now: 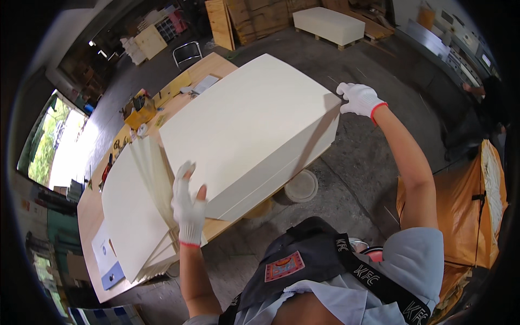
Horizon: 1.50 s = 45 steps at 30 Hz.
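Note:
A tall stack of large white sheets (249, 124) lies on the wooden table in front of me. My right hand (359, 101), in a white glove with a red cuff, is at the stack's right corner. Its fingers are bent and closed on the top sheet's edge there. My left hand (187, 208), gloved with the thumb and a fingertip bare, is held at the near left corner, fingers spread and nothing in them. Beside it, to the left, rests a second, fanned-out pile of white sheets (132, 206), its layers uneven.
On the wooden table (86, 203) are a yellow tool box (138, 111), small tools and a blue-and-white paper (108, 260). A round white lid or bucket (301, 186) is beside the table. An orange bag (460, 211) stands at right, a chair (187, 54) behind, another white stack (329, 26) farther back.

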{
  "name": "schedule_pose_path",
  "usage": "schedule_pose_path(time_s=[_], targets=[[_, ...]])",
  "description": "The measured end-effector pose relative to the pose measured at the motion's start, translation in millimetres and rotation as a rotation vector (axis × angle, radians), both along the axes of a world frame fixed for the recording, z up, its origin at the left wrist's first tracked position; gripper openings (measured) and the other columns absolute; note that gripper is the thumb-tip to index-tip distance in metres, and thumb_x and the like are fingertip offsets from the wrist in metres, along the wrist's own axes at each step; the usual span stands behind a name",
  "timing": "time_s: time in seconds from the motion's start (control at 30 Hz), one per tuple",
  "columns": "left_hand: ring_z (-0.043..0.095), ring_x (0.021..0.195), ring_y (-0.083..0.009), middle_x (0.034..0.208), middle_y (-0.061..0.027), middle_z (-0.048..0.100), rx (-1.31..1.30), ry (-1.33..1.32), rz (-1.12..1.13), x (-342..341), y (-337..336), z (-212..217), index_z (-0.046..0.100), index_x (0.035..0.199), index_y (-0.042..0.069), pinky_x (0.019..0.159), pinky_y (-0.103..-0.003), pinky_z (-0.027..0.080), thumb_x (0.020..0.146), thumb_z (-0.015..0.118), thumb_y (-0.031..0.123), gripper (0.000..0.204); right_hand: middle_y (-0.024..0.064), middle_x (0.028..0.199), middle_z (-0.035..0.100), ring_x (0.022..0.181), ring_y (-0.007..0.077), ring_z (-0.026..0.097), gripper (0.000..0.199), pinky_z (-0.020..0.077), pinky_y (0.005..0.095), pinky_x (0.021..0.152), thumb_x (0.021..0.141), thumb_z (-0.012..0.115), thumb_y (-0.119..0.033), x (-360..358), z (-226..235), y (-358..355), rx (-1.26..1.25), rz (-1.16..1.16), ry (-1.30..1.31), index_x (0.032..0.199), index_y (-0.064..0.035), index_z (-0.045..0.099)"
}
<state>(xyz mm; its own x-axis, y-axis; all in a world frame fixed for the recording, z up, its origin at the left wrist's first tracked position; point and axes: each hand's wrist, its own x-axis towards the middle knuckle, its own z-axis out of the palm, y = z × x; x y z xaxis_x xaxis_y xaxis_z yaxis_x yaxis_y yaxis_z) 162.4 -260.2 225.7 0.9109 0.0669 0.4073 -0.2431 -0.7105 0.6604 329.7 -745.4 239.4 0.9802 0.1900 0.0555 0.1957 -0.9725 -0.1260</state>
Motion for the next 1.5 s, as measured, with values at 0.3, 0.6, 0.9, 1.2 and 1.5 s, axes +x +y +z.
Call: schedule_pose_path(time_s=[0.3,0.6,0.9,1.2,1.5], targets=[[0.053,0.127,-0.0343,0.138,-0.0209,0.054,0.245,0.122,-0.192,224.3,-78.0,0.9,0.051,0.138,0.002,0.104,-0.038,0.044,0.093,0.062,0.027,0.053,0.0094,0.071,0.066,0.063,0.0256,0.067,0.032,0.0507,0.0416,0.060,0.082,0.069,-0.033,28.3,-7.3,-12.9,0.031,0.220,0.110,0.099,-0.0065,0.061],[0.057,0.118,-0.0426,0.125,-0.0268,0.061,0.646,0.338,0.106,407.7,-110.7,-10.5,0.058,0.125,0.000,0.101,-0.048,0.044,0.096,0.050,0.047,0.056,0.0103,0.066,0.064,0.068,0.0312,0.067,0.027,0.0528,0.0433,0.060,0.085,0.067,-0.030,31.6,-6.2,-10.1,-0.094,0.331,0.046,0.090,-0.0046,0.059],[0.054,0.123,-0.0415,0.133,-0.0232,0.058,0.771,0.267,0.041,436.1,-132.4,-7.7,0.057,0.129,0.003,0.104,-0.049,0.040,0.099,0.027,0.056,0.068,0.0096,0.080,0.066,0.075,0.0314,0.068,0.035,0.0525,0.0428,0.061,0.086,0.068,-0.040,39.5,-15.3,-21.0,-0.099,0.394,0.049,0.091,-0.0080,0.056],[0.055,0.120,-0.0412,0.128,-0.0223,0.060,0.825,0.235,0.071,417.2,-141.3,-6.4,0.057,0.130,0.005,0.103,-0.047,0.042,0.098,0.034,0.055,0.064,0.0065,0.076,0.066,0.074,0.0248,0.067,0.033,0.0500,0.0400,0.061,0.082,0.072,-0.042,49.6,3.3,-23.6,0.159,0.318,0.370,0.095,-0.0133,0.061],[0.062,0.099,-0.0316,0.104,-0.0119,0.065,0.640,-0.159,-0.506,261.8,-224.4,3.2,0.068,0.110,0.011,0.086,-0.043,0.050,0.086,0.068,0.021,0.026,0.0138,0.084,0.067,0.082,0.0328,0.066,0.069,0.0505,0.0426,0.073,0.083,0.050,-0.076,11.9,-38.6,-10.3,0.476,0.012,0.132,0.089,-0.0079,0.060]])
